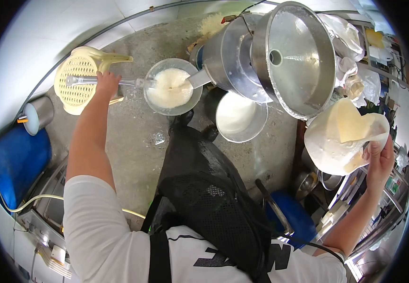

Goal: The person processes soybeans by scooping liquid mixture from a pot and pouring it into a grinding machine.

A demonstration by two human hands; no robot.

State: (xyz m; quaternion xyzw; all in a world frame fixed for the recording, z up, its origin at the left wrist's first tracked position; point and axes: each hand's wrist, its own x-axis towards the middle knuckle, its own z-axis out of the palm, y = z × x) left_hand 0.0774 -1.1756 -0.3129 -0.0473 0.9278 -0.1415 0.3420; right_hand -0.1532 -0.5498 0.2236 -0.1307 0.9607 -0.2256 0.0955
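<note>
My left hand [107,86] is wrapped round a long shiny handle [80,80]. The handle reaches across to the rim of a round bucket [151,103] holding frothy off-white liquid [169,89]; the tool's far end is hard to make out there. On the other side, my right hand [380,158] grips the edge of a white plastic pitcher [327,146], tilted beside the large metal hopper [303,61]. A cream-coloured patch shows within the pitcher. The metal spout [199,79] of the machine [230,56] reaches over the bucket's liquid.
A second metal bucket [241,134] with white liquid stands under the machine. At the left are a cream plastic stool [74,70], a metal pot [41,113] and a blue barrel [18,155]. Shelves with bags [343,37] line the right. A hose [39,198] runs at lower left.
</note>
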